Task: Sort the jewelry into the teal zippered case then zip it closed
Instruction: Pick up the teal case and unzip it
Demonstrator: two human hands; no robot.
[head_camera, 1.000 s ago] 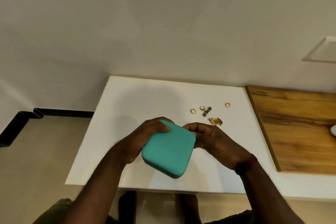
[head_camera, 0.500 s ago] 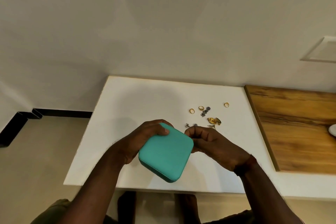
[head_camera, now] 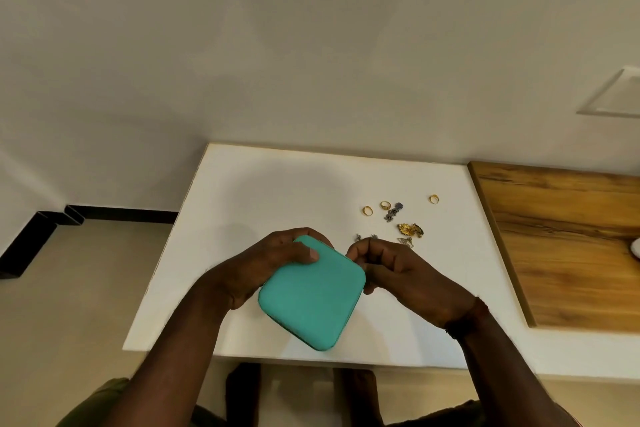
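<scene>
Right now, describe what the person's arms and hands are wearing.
Both forearms are bare, with no sleeves on them. The left hand is ungloved and its wrist is bare. The right hand is ungloved too, with a dark reddish band round its wrist. Olive cloth shows by the left upper arm.

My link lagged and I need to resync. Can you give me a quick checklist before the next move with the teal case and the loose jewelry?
1. Left hand grips teal case: ok.
2. Case open for loading: not ok, lid looks shut.
3. Right hand on zipper pull: cannot tell, its curled fingers at the case's right edge hide it.
4. Jewelry lying loose on white table, beyond the hands: ok.
5. Case contents: cannot tell.
</scene>
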